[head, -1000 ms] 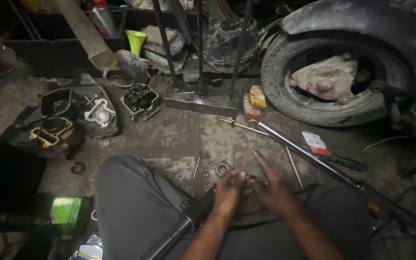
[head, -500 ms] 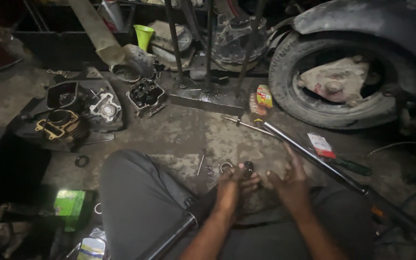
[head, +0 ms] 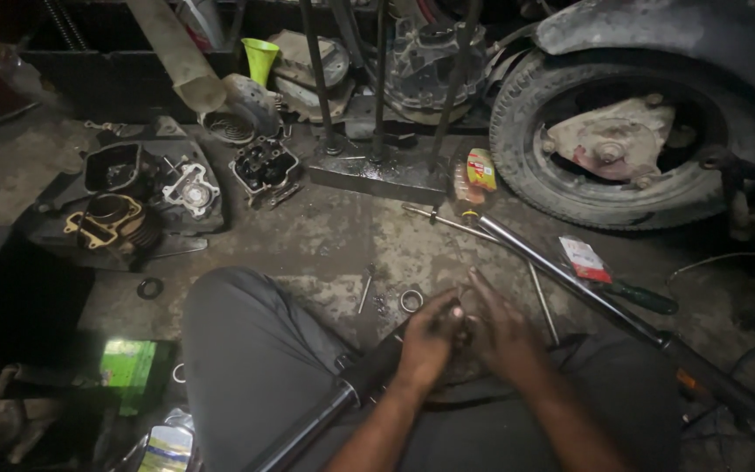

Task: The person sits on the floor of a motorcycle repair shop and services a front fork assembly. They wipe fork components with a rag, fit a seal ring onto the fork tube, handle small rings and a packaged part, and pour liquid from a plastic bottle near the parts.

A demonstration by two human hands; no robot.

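Between the knees, workshop floor: two hands joined over one small dark part.

Item: left hand, fingers curled closed round a small dark part; kind and finish too dim to tell. Right hand touches the same spot, fingers spread and part-open; whether it grips, cannot tell. Dark tube runs from under the left hand across the grey-trousered knee. Just ahead on concrete: metal ring, loose bolt. Long steel rod borders the right side; screwdriver beyond. Open floor lies ahead to the stand base. Farther out: tyre, engine casings, green funnel.
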